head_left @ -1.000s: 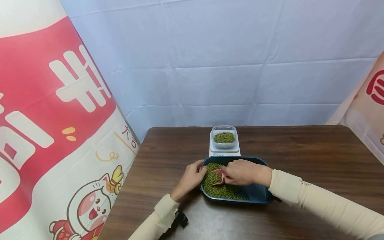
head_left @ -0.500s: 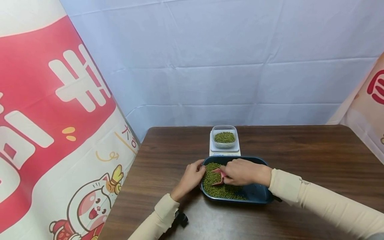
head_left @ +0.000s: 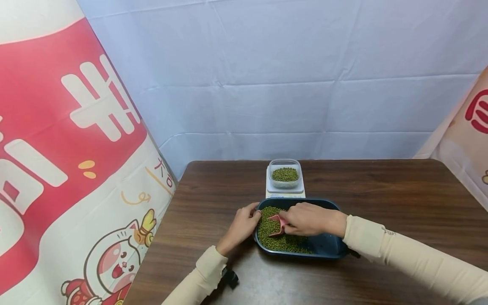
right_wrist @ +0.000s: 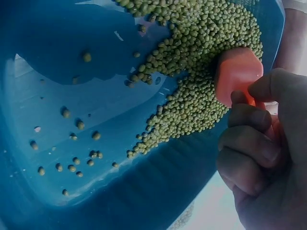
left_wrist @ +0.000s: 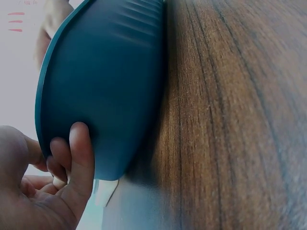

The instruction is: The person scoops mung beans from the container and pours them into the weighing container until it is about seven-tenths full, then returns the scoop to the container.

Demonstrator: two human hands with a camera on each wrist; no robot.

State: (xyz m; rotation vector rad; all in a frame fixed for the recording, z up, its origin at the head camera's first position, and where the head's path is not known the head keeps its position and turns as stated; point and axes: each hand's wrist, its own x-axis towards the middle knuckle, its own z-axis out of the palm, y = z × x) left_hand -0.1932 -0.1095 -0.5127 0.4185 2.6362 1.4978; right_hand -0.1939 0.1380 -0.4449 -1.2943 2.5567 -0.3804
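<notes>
A dark blue tray (head_left: 327, 249) stands on the table, with green mung beans (head_left: 271, 242) heaped toward its left end. My left hand (head_left: 240, 224) grips the rim at that end; in the left wrist view its fingertips press the outer wall of the tray (left_wrist: 105, 81). My right hand (head_left: 310, 218) reaches over the tray and holds a pink scoop (head_left: 282, 225) by its handle. In the right wrist view, curled fingers wrap the handle, and the scoop (right_wrist: 238, 74) sits in the beans (right_wrist: 201, 43). What lies inside the scoop is hidden there.
Behind the tray, a clear plastic container (head_left: 285, 184) partly filled with green beans stands on a white scale (head_left: 301, 189). Scattered loose beans (right_wrist: 80, 124) lie on the tray's floor. A small black object (head_left: 230, 278) is at the left wrist. White cloth (head_left: 244, 106) hangs behind the table.
</notes>
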